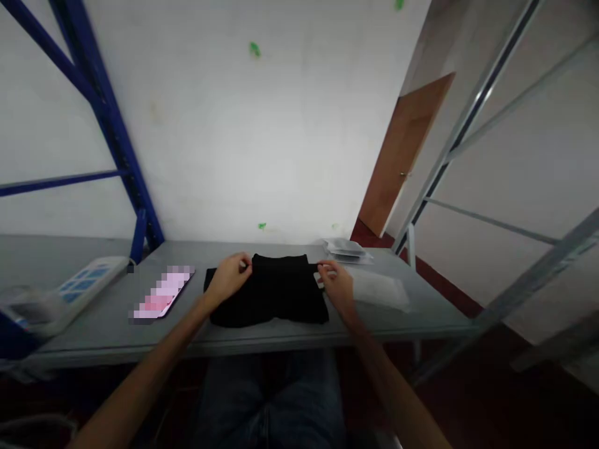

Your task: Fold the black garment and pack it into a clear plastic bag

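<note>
A piece of black clothing lies spread flat on the grey table in front of me; its exact kind cannot be made out. At its upper left, my left hand is closed in a pinch on the edge of the cloth. On the opposite side, my right hand pinches a thin dark bit of the same fabric near the upper right corner. Just beyond the right fingers rests a whitish, translucent plastic bag, partly covered by that hand.
A phone with a blurred-out screen lies to the left. Farther left is a white power strip. Stacked flat packets sit at the back right. Blue shelf posts and grey metal posts flank the table, with a wall behind.
</note>
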`<state>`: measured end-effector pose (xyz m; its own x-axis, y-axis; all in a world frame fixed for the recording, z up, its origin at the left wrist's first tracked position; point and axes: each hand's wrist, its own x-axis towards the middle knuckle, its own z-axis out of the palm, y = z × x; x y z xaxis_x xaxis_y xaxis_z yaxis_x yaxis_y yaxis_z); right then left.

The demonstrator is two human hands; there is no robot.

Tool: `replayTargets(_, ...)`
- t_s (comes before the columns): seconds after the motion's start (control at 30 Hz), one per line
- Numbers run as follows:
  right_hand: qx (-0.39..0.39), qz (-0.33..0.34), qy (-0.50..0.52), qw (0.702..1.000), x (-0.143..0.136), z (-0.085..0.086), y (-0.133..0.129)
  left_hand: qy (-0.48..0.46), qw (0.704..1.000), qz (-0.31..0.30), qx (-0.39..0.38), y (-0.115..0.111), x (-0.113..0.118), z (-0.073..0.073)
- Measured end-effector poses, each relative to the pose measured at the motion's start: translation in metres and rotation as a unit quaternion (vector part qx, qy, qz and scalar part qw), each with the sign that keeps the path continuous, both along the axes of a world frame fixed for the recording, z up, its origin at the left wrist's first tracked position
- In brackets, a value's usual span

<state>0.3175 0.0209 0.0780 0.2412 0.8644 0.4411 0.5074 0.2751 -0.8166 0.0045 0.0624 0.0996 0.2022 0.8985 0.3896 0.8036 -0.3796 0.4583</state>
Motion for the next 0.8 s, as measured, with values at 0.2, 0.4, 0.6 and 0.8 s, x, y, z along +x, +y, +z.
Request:
replayTargets(0.2, -0.033, -0.073, -0.066, 0.995, -0.016, 0.044, 0.073, 0.014, 0.996, 0.09, 0.002, 0.053, 0.019, 0.023)
replayTargets(0.4, -0.097, -0.127, -0.117, 0.98, -0.033, 0.036, 0.108, 0.049, 0.994, 0.097, -0.01, 0.076, 0.024, 0.005)
replayTargets(0.6, -0.036, -0.092, -0.138, 0.985, -0.076, -0.008, 0.087, 0.109, 0.994, 0.006, 0.014, 0.048, 0.011, -0.008)
replayTargets(0.8, -0.009, 0.018, -0.183, 0.983, -0.114, -0.024, 0.037, 0.232, 0.968, -0.079, -0.047, 0.021, -0.042, 0.009)
